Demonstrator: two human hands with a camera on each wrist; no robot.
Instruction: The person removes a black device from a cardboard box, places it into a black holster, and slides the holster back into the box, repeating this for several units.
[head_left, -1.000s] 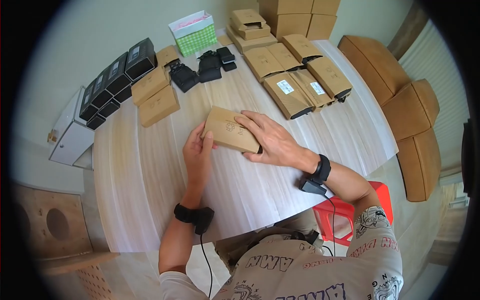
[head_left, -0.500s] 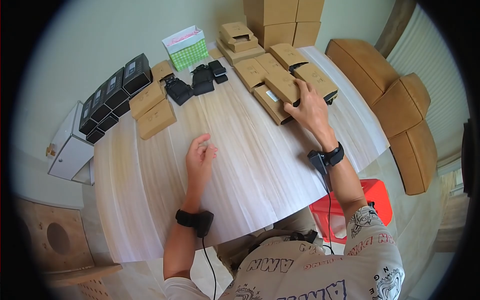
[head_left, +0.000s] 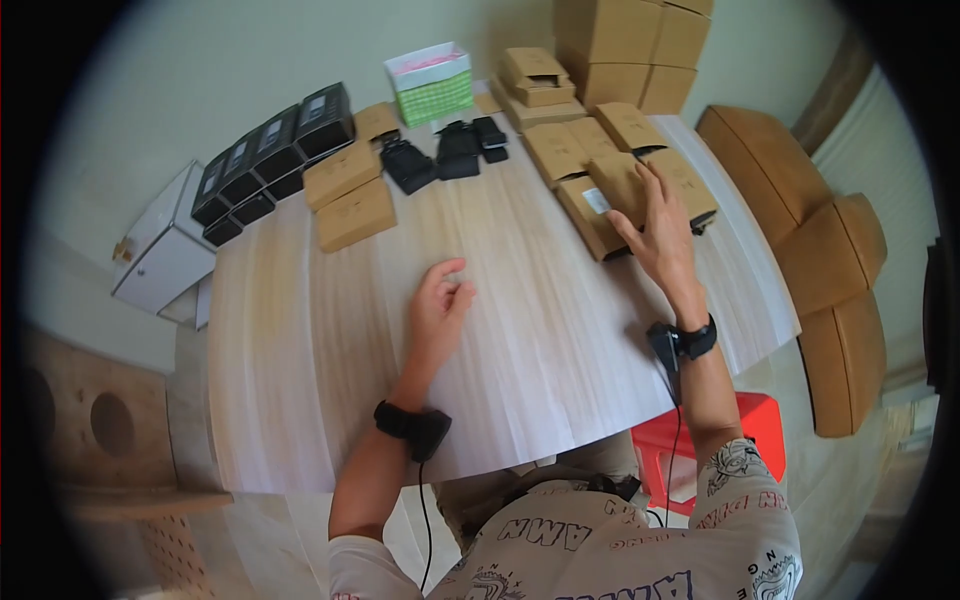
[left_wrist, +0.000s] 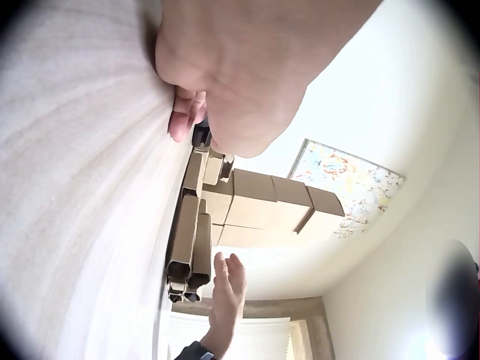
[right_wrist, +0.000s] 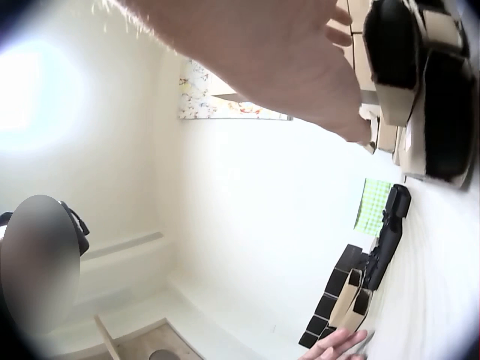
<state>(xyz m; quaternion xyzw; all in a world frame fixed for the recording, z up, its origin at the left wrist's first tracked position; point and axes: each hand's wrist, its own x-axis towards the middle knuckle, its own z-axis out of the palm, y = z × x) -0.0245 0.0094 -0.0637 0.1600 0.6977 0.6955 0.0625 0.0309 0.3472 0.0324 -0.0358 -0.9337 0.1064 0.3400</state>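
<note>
My right hand (head_left: 660, 235), fingers extended and apart, is over the group of brown cardboard boxes at the table's right and grips nothing. Beside its fingers one brown box (head_left: 612, 176) lies on top of others, partly over a box with a white label (head_left: 588, 220). In the right wrist view, dark box ends (right_wrist: 448, 112) are seen beyond the right hand (right_wrist: 285, 60). The left hand (head_left: 438, 312) is at the middle of the table, empty, its fingers loosely bent; the left wrist view shows its palm side (left_wrist: 232, 67) close up.
Black boxes (head_left: 265, 150) and two brown boxes (head_left: 355, 215) stand at the left. Black pouches (head_left: 458, 150) lie near a green checked bag (head_left: 435, 95). Large cartons (head_left: 620, 45) rise at the back; a red stool (head_left: 760, 430) is by the table's near edge.
The brown box both hands held at the middle went to the group on the right in my right hand. That hand has since let go and lifted off. The left hand let go earlier.
</note>
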